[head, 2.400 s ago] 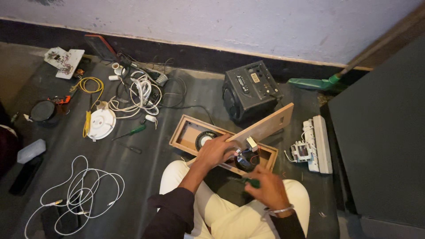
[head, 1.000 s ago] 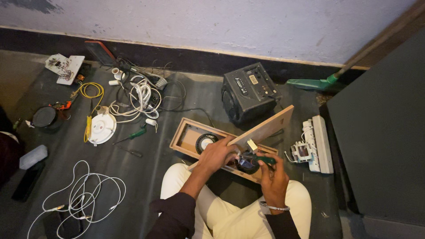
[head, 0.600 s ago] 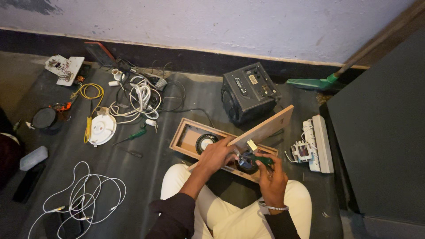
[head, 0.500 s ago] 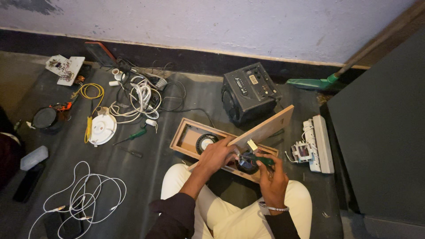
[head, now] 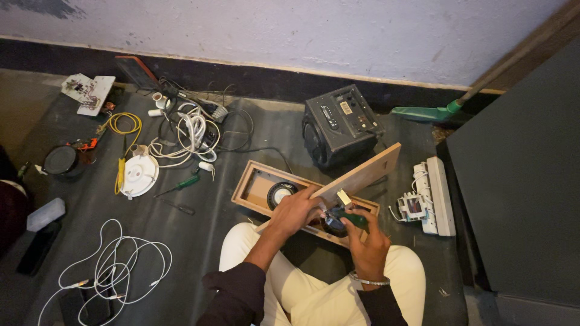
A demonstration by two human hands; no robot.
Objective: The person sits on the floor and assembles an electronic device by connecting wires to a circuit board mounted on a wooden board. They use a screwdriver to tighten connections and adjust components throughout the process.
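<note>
1. The left hand (head: 297, 211) was curled over the lower edge of a tilted wooden panel (head: 361, 176), fingers closed on it — the panel leaned up and to the right over the open wooden speaker box (head: 254, 187).
2. The right hand (head: 367, 240) was closed around a green-handled tool (head: 353, 218), its tip at a dark round part just under the panel; what the tip touched could not be told.
3. The box lay on the dark floor, just in front of the person's knees, with a round speaker cone (head: 281, 194) showing inside it.
4. Behind it stood a black speaker cabinet (head: 339, 125); a white power strip (head: 436, 196) lay to the right.
5. To the left lay a green screwdriver (head: 179, 185), a tangle of white cables (head: 192, 130) and — nearer the person — a loose white cord (head: 118, 265).
</note>
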